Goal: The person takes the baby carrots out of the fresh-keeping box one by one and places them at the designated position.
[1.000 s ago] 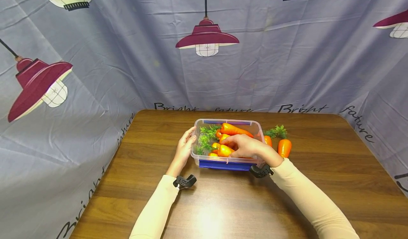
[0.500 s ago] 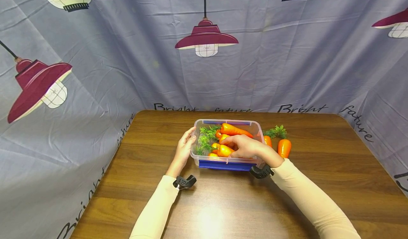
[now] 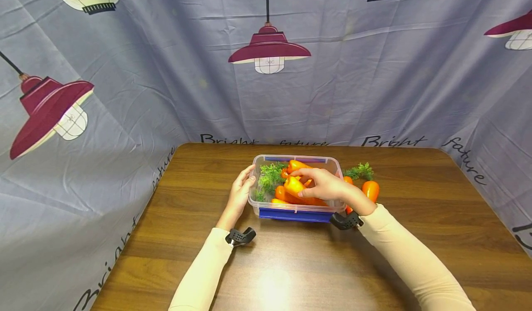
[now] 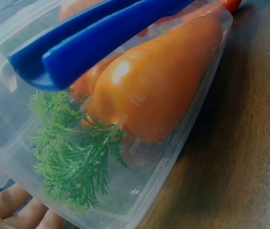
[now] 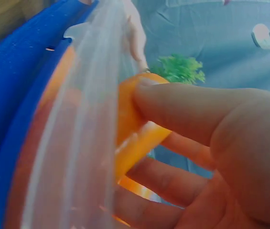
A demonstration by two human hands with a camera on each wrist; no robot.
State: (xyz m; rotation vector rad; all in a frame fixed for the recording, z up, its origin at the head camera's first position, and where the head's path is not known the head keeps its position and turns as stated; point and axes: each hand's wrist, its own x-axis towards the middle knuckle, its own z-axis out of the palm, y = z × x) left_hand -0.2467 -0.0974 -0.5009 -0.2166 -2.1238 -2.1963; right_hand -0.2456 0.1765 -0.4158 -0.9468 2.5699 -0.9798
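A clear plastic box [image 3: 296,207] with blue clips holds several orange toy carrots, their green tops toward the left. My left hand [image 3: 239,192] grips the box's left end; in the left wrist view its fingers [image 4: 22,210] lie outside the wall. Inside the box, my right hand [image 3: 322,185] pinches a yellow-orange carrot [image 3: 294,186] between thumb and fingers, its thick end tilted up over the others. The right wrist view shows this carrot [image 5: 132,107] under the thumb, partly hidden by the box wall. Another carrot [image 4: 158,81] lies against the wall in the left wrist view.
Right of the box, more carrots [image 3: 371,190] lie on the brown wooden table [image 3: 420,186], with a green top [image 3: 360,170] beside them. A grey curtain [image 3: 332,103] printed with lamps hangs behind the table and along its sides.
My right hand has risen slightly and shifted right, lifting and turning the yellow-orange carrot off those beneath it. The left hand and the box have stayed put.
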